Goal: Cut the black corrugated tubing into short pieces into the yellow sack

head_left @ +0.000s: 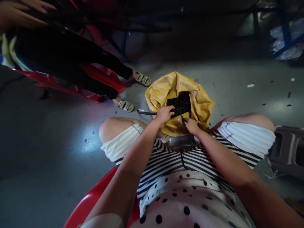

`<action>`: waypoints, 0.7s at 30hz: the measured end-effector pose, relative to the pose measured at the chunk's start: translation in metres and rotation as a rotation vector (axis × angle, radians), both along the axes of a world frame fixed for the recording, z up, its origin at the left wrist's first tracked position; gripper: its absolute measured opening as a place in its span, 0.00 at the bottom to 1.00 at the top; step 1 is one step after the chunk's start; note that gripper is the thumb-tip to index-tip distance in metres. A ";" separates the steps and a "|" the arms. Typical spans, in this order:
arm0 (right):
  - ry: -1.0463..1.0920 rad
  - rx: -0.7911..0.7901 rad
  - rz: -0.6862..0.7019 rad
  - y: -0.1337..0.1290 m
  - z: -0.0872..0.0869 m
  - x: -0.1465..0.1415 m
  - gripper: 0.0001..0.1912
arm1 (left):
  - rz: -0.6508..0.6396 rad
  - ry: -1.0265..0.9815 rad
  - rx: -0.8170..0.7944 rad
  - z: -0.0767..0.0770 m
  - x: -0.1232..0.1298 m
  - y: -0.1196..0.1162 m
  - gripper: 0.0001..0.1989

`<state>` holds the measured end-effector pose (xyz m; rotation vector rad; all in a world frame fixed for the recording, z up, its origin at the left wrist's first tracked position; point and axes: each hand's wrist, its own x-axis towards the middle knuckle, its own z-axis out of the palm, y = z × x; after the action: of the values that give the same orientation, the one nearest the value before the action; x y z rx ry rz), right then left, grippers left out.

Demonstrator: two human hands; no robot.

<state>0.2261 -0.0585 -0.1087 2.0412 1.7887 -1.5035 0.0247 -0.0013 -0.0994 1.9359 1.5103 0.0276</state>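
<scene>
Between my knees stands a yellow sack (175,83) with its mouth rolled open, and small black pieces (180,102) lie inside it. My left hand (164,114) is closed on a long black strip (147,113), which sticks out to the left past the sack's rim. Over the near part of the opening, my right hand (192,126) grips a slim dark tool (182,119). Its narrow end points at the black pieces, close to my left fingertips. Whether it is a pair of scissors I cannot make out.
At left, another person in dark trousers (95,60) sits on a red chair (78,91), with sandalled feet (143,79) near the sack. A grey plastic stool (287,148) stands at right. Blue metal legs (286,28) and plastic bags (289,41) are farther back. Scraps (250,85) dot the floor.
</scene>
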 end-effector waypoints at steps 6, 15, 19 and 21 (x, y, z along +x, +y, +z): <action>-0.047 0.021 0.058 -0.007 -0.004 -0.005 0.31 | 0.008 0.066 -0.088 -0.013 0.000 -0.006 0.15; -0.077 0.055 0.060 -0.010 -0.010 -0.003 0.33 | 0.070 0.082 -0.109 -0.022 -0.003 -0.010 0.16; 0.035 0.011 -0.012 -0.009 -0.015 0.002 0.34 | 0.134 0.071 -0.066 -0.021 -0.005 -0.007 0.16; 0.083 -0.016 -0.030 -0.009 -0.015 0.003 0.33 | 0.162 0.065 -0.039 -0.019 -0.005 -0.005 0.16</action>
<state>0.2294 -0.0671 -0.1232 2.0361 1.7762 -1.6280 0.0197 -0.0059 -0.1181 1.7958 1.6952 0.0062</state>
